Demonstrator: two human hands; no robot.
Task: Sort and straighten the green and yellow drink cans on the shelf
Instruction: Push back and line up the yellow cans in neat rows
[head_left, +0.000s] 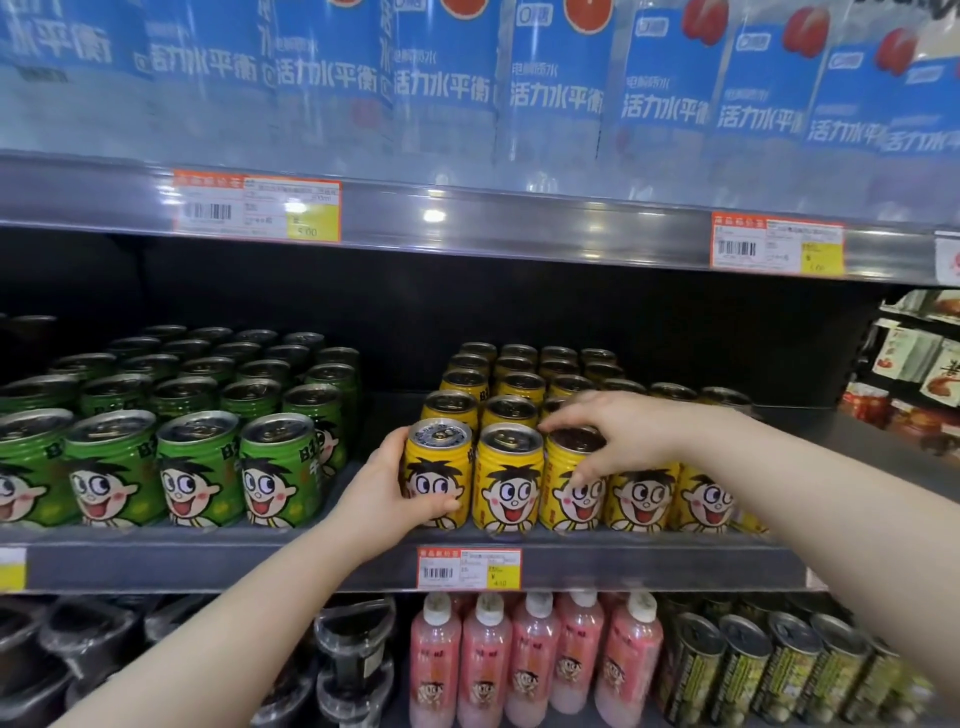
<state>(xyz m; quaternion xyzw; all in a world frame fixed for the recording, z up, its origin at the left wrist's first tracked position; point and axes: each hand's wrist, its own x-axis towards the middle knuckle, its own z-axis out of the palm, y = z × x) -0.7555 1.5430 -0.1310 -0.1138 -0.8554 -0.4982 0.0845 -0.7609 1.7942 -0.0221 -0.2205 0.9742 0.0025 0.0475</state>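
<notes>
Green cartoon-face cans (200, 467) fill the left half of the middle shelf (208, 566) in several rows. Yellow cans of the same design stand in rows on the right half. My left hand (387, 491) wraps around the leftmost front yellow can (441, 462), which stands upright at the shelf's front edge. My right hand (613, 434) reaches in from the right and grips the rim of the third front yellow can (569, 493) from above with its fingertips. Between them stands another front yellow can (509, 478), untouched.
A bare gap (384, 415) on the shelf separates the green block from the yellow block. The shelf above (467, 218) holds blue-labelled cartons. Below are pink bottles (530, 660), dark tubs (353, 654) and dark green cans (779, 670). Snack packets (919, 374) hang at the far right.
</notes>
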